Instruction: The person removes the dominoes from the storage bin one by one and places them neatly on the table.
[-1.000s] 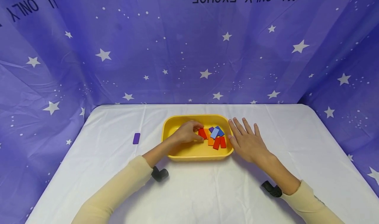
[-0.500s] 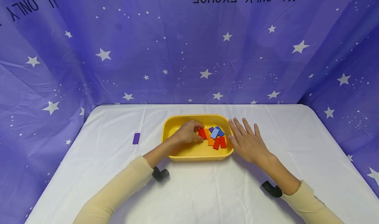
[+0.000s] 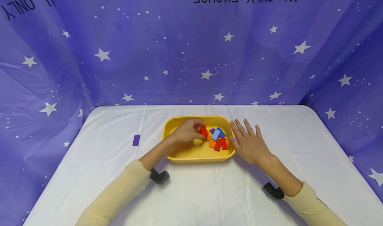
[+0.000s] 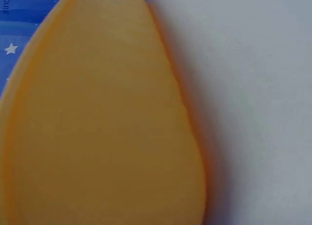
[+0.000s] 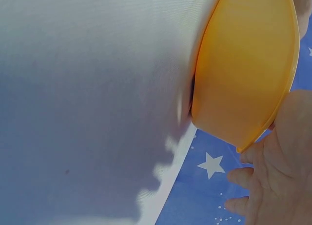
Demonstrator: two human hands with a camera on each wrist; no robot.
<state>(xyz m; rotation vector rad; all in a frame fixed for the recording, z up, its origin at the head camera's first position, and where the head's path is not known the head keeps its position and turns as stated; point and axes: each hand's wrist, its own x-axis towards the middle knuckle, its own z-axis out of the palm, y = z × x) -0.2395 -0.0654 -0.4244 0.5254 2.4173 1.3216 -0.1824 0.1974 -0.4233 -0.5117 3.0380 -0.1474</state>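
Observation:
In the head view a yellow plastic tub (image 3: 191, 159) stands mid-table. My left hand (image 3: 186, 132) reaches into it and pinches a red domino-like tile (image 3: 204, 131) between thumb and fingers, the tile tilted up. To its right lie loose tiles: orange (image 3: 211, 143), light blue (image 3: 215, 135), dark blue (image 3: 221, 132), two more red tiles (image 3: 217, 145) and a partly covered purple one (image 3: 212, 131). My right hand (image 3: 250, 147) rests with spread, straight fingers at the tub's right rim; the right wrist view shows its palm side (image 5: 285, 171) beside the tub wall (image 5: 243, 69).
A single purple tile (image 3: 136, 140) lies on the white tablecloth (image 3: 203, 192), left of the tub. Black wrist devices (image 3: 159, 176) are on both forearms. Behind the table hangs a purple star-patterned curtain (image 3: 179, 53). Only the tub's outer wall (image 4: 107, 117) and cloth fill the left wrist view.
My left hand has raised the red tile from lying near the orange one to a tilted position in its fingers. The right hand stays at the rim; the head view has shifted slightly.

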